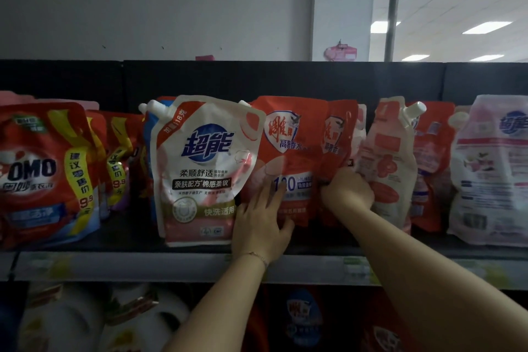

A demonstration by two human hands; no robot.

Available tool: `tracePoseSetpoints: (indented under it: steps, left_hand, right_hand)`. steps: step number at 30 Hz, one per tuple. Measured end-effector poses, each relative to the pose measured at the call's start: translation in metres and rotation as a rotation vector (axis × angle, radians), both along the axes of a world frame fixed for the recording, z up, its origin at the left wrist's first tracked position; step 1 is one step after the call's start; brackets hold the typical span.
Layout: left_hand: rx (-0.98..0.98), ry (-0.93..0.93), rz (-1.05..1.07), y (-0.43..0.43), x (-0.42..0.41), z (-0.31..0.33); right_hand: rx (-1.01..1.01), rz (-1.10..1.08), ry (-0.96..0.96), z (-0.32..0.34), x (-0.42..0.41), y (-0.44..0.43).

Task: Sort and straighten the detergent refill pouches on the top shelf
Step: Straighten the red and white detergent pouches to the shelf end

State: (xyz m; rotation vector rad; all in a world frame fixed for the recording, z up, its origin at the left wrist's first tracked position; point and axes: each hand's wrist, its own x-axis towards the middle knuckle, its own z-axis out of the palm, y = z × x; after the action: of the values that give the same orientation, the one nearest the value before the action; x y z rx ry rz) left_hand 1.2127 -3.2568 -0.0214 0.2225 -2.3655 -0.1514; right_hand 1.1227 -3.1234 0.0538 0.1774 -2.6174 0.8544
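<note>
Detergent refill pouches stand in a row on the top shelf [177,266]. In the middle an orange-red pouch [288,137] leans upright, and my left hand [261,226] lies flat against its lower front with the fingers spread. Just right of it stands a second orange-red pouch [338,134]; my right hand [347,190] curls its fingers round that pouch's lower edge. A white and pink pouch [200,168] with blue lettering stands left of my left hand. A pale pink pouch [388,168] with a white spout leans against my right hand's far side.
Red OMO pouches [43,171] fill the shelf's left end. More red and pale pouches [491,171] stand at the right. A black back panel [257,77] rises behind the row. White jugs [85,323] and red pouches sit on the shelf below.
</note>
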Motion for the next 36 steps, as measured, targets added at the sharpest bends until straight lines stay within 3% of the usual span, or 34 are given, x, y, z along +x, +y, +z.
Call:
tracePoseSetpoints:
  steps: [4, 9, 17, 26, 34, 36]
  left_hand:
    - [0.060, -0.053, -0.027, -0.002, -0.002, 0.002]
    - [0.081, -0.123, -0.043, -0.004, -0.004, 0.004]
    - [0.205, -0.260, -0.252, -0.017, -0.017, 0.005]
    - [0.325, -0.042, -0.340, -0.007, -0.003, 0.003]
    - [0.954, 0.151, -0.483, 0.011, 0.010, 0.035]
    - [1.227, 0.230, -0.621, 0.011, 0.009, 0.036]
  right_hand:
    - [0.053, -0.001, 0.139, -0.006, 0.015, 0.003]
    - [-0.113, 0.080, 0.412, -0.021, 0.032, 0.009]
    - [-0.273, 0.163, 0.628, -0.017, 0.057, 0.031]
    - [-0.349, 0.336, 0.798, -0.020, 0.086, 0.047]
    - [-0.435, 0.529, 0.825, -0.008, 0.097, 0.041]
    - [-0.424, 0.589, 0.854, -0.006, 0.098, 0.033]
